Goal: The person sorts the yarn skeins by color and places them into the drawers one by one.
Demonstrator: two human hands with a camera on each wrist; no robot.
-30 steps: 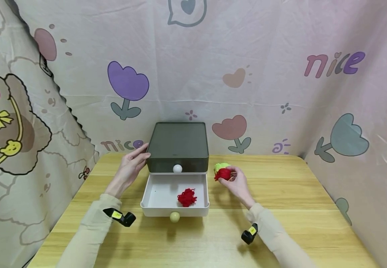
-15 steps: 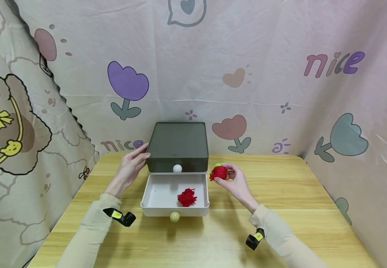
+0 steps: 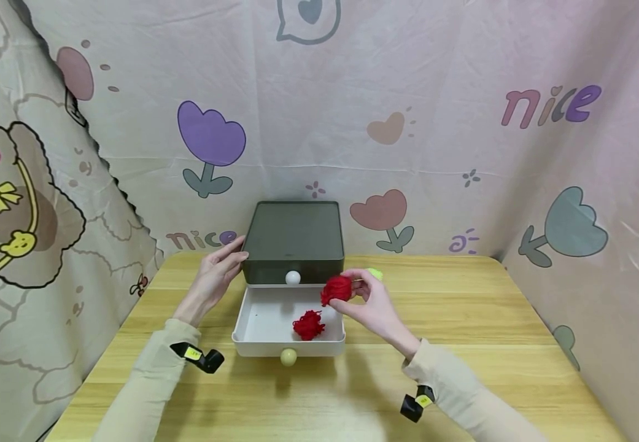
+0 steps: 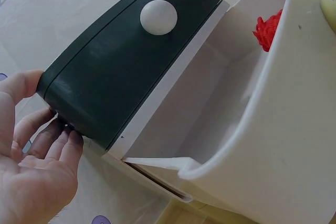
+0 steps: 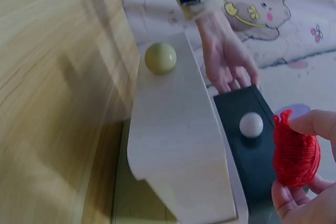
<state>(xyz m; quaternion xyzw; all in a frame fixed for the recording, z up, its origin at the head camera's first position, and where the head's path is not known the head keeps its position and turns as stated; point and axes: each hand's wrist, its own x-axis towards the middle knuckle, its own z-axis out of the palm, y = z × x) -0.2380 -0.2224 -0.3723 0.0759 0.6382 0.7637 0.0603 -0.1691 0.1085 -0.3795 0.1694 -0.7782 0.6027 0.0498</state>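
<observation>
A small desktop drawer box [image 3: 299, 230] with a dark green top stands on the table, and its lower white drawer [image 3: 264, 350] is pulled out. My left hand [image 3: 216, 279] holds the box at its left side, thumb at the front corner and fingers along the side in the left wrist view. Between thumb and fingers, my right hand [image 3: 374, 307] pinches a red yarn ball [image 3: 336, 288] over the drawer's right rear part. A loose red yarn clump [image 3: 309, 326] lies in the drawer. A bright yellow-green thing [image 3: 375, 274] shows partly behind my right hand.
The wooden table [image 3: 463, 337] runs back to a printed cloth [image 3: 435, 73] hanging behind and at both sides. The upper dark drawer has a white knob [image 3: 293, 278] and is pushed in; a pale yellow knob [image 3: 288, 357] sticks out from the lower drawer's front.
My right hand has carried the red yarn ball left, away from the yellow-green thing and over the open drawer. My left hand has stayed at the box.
</observation>
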